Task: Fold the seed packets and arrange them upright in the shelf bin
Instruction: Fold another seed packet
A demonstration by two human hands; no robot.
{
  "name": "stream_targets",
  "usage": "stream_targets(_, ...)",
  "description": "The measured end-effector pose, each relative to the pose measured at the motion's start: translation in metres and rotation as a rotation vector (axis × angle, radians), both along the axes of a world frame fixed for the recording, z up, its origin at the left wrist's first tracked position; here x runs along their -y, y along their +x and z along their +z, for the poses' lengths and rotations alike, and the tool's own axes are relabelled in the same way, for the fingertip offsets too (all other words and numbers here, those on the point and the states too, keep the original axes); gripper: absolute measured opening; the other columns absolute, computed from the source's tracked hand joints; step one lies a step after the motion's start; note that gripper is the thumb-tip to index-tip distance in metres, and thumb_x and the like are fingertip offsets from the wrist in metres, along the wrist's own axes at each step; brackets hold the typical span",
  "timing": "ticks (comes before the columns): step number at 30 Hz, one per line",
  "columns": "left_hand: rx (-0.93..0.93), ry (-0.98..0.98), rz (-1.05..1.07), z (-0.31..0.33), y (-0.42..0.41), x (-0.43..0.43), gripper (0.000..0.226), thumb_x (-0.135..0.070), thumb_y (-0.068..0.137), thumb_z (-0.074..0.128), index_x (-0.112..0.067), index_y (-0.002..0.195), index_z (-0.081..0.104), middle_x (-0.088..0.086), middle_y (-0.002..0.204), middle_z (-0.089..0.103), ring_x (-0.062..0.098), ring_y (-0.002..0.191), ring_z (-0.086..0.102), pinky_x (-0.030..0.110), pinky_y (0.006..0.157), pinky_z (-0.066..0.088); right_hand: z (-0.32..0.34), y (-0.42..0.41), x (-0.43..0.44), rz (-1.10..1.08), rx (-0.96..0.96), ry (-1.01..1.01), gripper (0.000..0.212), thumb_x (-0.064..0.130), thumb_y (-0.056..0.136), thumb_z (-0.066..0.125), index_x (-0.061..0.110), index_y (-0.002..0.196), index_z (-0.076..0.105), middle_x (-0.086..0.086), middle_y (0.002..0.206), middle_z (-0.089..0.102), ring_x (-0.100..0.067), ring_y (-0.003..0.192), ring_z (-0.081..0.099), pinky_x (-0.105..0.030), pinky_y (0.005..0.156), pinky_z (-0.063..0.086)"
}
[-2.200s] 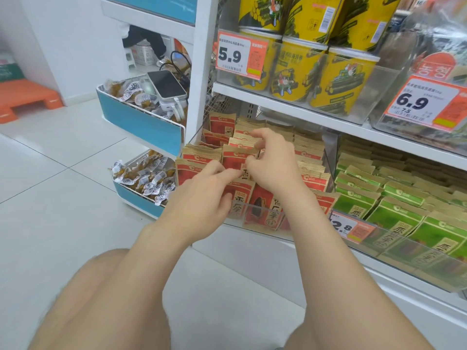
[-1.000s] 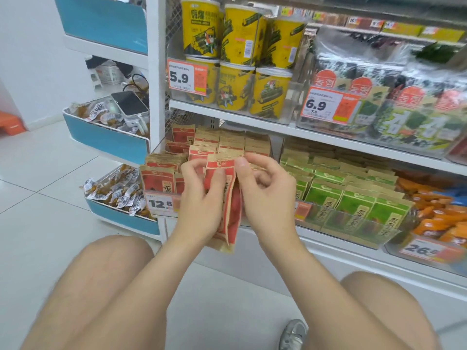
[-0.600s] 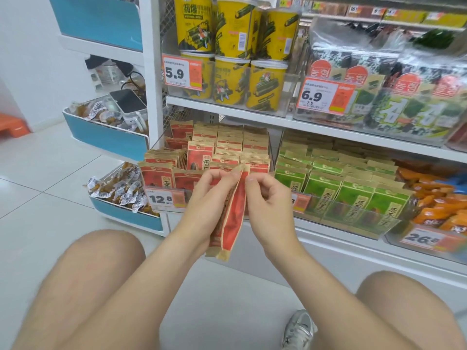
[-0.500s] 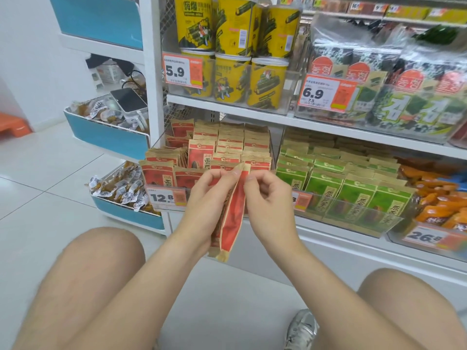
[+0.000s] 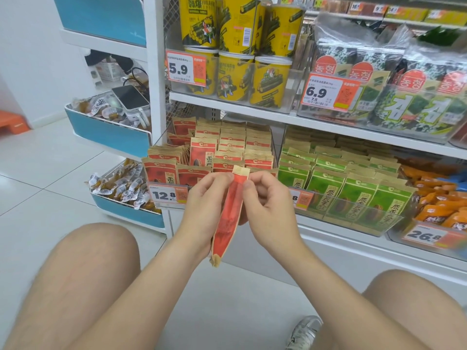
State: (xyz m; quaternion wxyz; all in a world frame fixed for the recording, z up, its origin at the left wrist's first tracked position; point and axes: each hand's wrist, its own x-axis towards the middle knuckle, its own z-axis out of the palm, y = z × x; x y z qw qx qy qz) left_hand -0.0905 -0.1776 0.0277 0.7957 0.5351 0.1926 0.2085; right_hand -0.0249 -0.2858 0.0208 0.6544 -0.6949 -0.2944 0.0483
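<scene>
At the bottom left and bottom right of the frame, two bare knees [image 5: 88,269] of a crouching person. Between them, low and right of centre, a grey shoe [image 5: 304,333] on the pale tiled floor [image 5: 50,185].

Just above, in the centre, both forearms rising to meet. Curled, the left hand [image 5: 204,205], with thumb and forefinger pinching the top of one red seed packet [image 5: 228,218]. Curled as well, the right hand [image 5: 267,203], pinching the same top from the other side. Packet hanging upright and seen edge-on, with a tan top flap [image 5: 241,171] above the fingertips and the lower corner toward the floor. Not inside the bin, but in front of it.

Directly behind, on the lower shelf, the clear shelf bin [image 5: 174,207], full of red packets [image 5: 228,147] upright in rows. Middle of the front row hidden by the hands and the held packet. Half hidden too, a price tag [image 5: 302,198] behind the right hand. On the bin front at the left, a 12.8 tag [image 5: 165,195].

To the right, green packets [image 5: 348,183] in a neighbouring clear bin. Then orange packs [image 5: 439,198] at the right edge, above a 26.8 tag [image 5: 424,236].

Farther up, on the upper shelf, yellow tubs [image 5: 240,59] with a 5.9 tag [image 5: 185,70], and dark seaweed bags [image 5: 404,84] with a 6.9 tag [image 5: 328,93].

At the left, a blue and white rack [image 5: 108,133] with wrapped snacks [image 5: 118,188] in two trays and a phone [image 5: 130,97] in the upper one. At the far left edge, an orange step [image 5: 12,123].
</scene>
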Motion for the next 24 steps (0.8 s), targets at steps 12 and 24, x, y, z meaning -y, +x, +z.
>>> stream_targets(12, 0.079, -0.227, 0.083, 0.004, 0.002, -0.026, 0.042, -0.052, 0.105, 0.057, -0.017, 0.103, 0.078, 0.013, 0.107, 0.073, 0.026, 0.097, 0.074, 0.046, 0.088, 0.063, 0.001, 0.004, 0.009, 0.539, 0.066, -0.315, 0.067, 0.038, 0.107, 0.064, 0.048, 0.165, 0.032, 0.015, 0.159, 0.046, -0.002, 0.143, 0.047, -0.037, 0.109, 0.055)
stream_targets(24, 0.07, 0.251, -0.066, 0.004, -0.007, -0.021, 0.034, -0.003, 0.102, 0.068, -0.018, 0.132, 0.074, 0.003, 0.122, 0.08, 0.023, 0.116, 0.076, 0.05, 0.1, 0.062, -0.001, 0.02, 0.005, 0.09, -0.166, 0.043, 0.022, 0.026, 0.107, 0.064, 0.011, 0.095, 0.075, -0.02, 0.095, 0.078, -0.044, 0.09, 0.075, -0.062, 0.086, 0.063)
